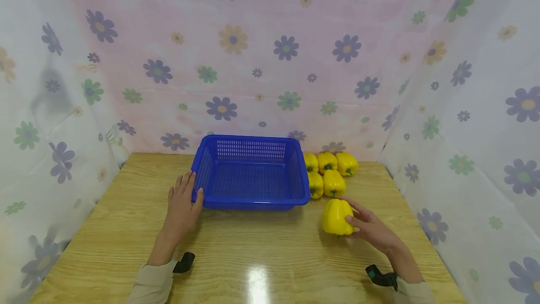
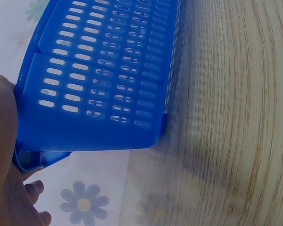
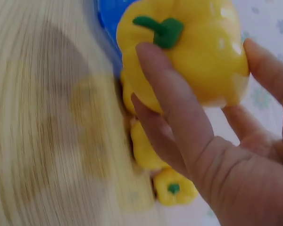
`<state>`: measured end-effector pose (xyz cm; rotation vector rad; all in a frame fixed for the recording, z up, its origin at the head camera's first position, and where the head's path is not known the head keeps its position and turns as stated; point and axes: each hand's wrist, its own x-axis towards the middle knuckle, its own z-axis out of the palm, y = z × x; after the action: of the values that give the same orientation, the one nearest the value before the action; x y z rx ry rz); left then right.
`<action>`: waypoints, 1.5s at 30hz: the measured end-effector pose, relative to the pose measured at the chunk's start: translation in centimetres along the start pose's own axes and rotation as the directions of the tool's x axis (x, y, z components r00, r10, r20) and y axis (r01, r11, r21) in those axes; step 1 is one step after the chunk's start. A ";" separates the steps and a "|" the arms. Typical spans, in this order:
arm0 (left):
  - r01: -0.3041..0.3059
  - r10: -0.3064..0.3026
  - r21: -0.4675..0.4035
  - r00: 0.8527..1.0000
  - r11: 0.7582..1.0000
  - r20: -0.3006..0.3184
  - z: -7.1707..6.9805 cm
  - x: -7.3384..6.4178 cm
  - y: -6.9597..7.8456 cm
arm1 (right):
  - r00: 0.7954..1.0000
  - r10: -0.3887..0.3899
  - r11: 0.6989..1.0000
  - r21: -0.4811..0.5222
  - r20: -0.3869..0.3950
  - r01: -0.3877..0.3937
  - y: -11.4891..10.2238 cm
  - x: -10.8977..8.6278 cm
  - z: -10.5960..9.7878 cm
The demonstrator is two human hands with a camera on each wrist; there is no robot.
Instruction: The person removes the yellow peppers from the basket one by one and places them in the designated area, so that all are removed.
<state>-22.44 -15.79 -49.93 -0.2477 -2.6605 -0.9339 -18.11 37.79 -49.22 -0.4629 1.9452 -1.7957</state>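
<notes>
A yellow bell pepper is in my right hand, thumb on one side and fingers on the other. In the right wrist view its green stem shows beside a finger, and the pepper is up off the table. My left hand rests on the left rim of a blue plastic basket, fingers mostly extended and thumb near the front corner. Seen from the left wrist, the slotted basket wall stands on the table beside that hand. Inside, the basket's bottom shows bare.
Several more yellow bell peppers sit in two rows against the basket's right side, partly hidden by it. The wood-grain table meets flowered cloth walls at the back and both sides. Each wrist wears a black camera mount.
</notes>
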 end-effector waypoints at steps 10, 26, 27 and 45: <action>-0.001 0.001 0.004 1.000 1.000 0.000 0.2 0.1 -0.3 | 0.951 0.078 0.987 -0.114 -0.299 -0.117 0.0 -1.7 -3.7; 0.005 -0.005 0.004 1.000 1.000 0.007 0.0 0.1 -0.2 | 0.957 0.136 0.969 -0.165 -0.255 -0.182 -1.1 1.3 -8.9; 0.006 -0.006 0.003 1.000 1.000 0.007 0.0 0.1 -0.2 | 0.957 0.145 0.966 -0.172 -0.253 -0.192 -1.2 1.5 -9.2; 0.005 -0.005 0.013 1.000 1.000 0.005 0.2 0.2 -0.4 | 0.944 0.287 0.923 -0.218 -0.162 -0.318 -1.6 5.3 -12.6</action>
<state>-22.80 -15.99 -50.25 -0.2409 -2.6721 -0.9190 -29.41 45.48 -47.49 -0.1115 2.1970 -1.4312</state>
